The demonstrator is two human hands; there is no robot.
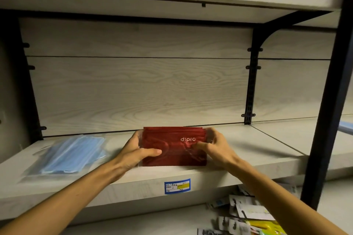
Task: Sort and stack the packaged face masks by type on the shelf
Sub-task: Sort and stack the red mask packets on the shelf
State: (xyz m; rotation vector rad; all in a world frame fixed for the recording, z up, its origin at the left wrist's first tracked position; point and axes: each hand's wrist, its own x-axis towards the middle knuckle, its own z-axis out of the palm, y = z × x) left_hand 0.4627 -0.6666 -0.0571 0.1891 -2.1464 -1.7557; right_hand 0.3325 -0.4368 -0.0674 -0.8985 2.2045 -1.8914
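Presently the red mask packs (174, 147), marked "dipro", sit as a small stack on the shelf (248, 150) near its front edge, with the left hand (136, 150) gripping the stack's left end, thumb on top, and the right hand (212, 145) pinching its right end. Blue mask packs (70, 154) lie in a loose, skewed pile well apart to the left on the same shelf. Judged step: squaring the red stack; the next move calls for release, then straightening the blue pile, while further mixed packets (246, 213) on the lower level may await sorting.
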